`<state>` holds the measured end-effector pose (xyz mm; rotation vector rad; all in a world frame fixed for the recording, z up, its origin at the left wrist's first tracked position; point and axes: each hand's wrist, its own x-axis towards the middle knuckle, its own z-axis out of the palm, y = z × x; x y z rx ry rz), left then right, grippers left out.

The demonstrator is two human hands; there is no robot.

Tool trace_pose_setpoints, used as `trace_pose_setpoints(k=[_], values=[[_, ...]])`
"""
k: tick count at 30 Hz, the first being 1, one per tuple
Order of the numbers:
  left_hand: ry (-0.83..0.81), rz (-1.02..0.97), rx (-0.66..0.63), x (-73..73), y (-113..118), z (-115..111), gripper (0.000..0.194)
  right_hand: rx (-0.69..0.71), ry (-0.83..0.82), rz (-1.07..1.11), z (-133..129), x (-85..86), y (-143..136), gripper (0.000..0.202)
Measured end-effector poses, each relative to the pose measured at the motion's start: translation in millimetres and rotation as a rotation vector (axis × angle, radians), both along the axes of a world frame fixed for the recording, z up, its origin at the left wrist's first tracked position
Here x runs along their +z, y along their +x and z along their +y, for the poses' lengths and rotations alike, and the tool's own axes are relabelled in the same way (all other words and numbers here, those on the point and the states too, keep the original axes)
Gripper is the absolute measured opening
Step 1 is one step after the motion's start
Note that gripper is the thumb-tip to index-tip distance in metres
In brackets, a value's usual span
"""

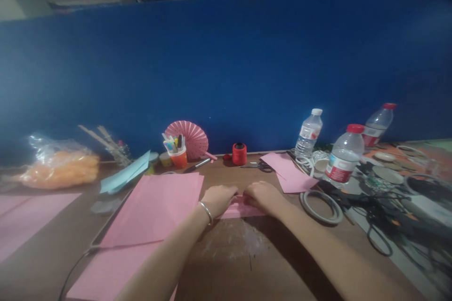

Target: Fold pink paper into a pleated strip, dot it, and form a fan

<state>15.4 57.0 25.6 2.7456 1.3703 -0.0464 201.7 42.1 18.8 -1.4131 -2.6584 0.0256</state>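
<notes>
A small folded strip of pink paper (242,210) lies on the brown table (226,263) in the middle of the head view. My left hand (219,200), with a silver bangle at the wrist, has its fingers closed on the strip's left part. Close beside it, my right hand (263,196) grips the right part with bent fingers. Both sets of fingertips are near the strip's far edge and partly hidden. Left of my hands is a stack of large pink sheets (151,211). Behind them stands a red thread spool (239,154), with black-handled scissors (261,166) beside it.
A pink pleated fan (190,138) stands behind a cup of pens (178,156). To the right are plastic bottles (344,155), a tape roll (321,207), a pink sheet (291,174) and tangled cables (377,211). An orange-filled bag (60,169) sits far left.
</notes>
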Motion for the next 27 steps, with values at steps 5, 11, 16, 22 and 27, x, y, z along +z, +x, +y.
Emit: trace_pose_setpoints(k=[5, 11, 16, 22, 27], values=[[-0.01, 0.016, -0.031, 0.6, 6, -5, 0.024, -0.075, -0.045, 0.018, 0, -3.8, -1, 0.02], [-0.018, 0.026, -0.018, -0.8, 7, -6, 0.023, -0.018, -0.121, 0.12, 2, -5.8, 2, 0.027], [-0.036, -0.004, -0.006, -0.9, 5, -5, 0.027, 0.012, -0.067, 0.109, 5, -6.1, 5, 0.027], [-0.049, -0.043, 0.019, -3.4, 4, -3, 0.03, 0.036, -0.011, 0.118, 6, -6.0, 5, 0.026], [-0.068, -0.078, 0.032, -2.4, -5, 5, 0.03, 0.011, -0.08, 0.294, 13, -6.1, 20, 0.026]])
